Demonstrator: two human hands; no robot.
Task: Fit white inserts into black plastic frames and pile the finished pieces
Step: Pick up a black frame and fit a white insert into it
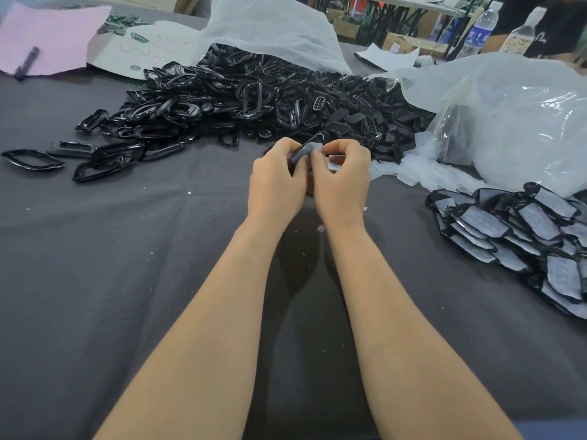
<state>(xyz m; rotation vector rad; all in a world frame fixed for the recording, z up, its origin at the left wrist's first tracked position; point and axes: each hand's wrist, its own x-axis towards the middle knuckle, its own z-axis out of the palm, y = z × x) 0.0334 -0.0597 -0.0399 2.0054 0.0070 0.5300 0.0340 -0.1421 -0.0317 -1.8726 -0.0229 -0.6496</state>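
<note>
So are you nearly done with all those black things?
Not nearly. A pile of finished pieces, white showing in black rims, lies at the right. The left hand and right hand grip one piece being fitted now. A much bigger heap of empty black frames waits behind the hands, so most of the job looks left.

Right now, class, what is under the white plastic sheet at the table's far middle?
Black frames spill out from beneath the white plastic sheet onto the dark cloth. How far the heap runs under the sheet is covered.
</note>
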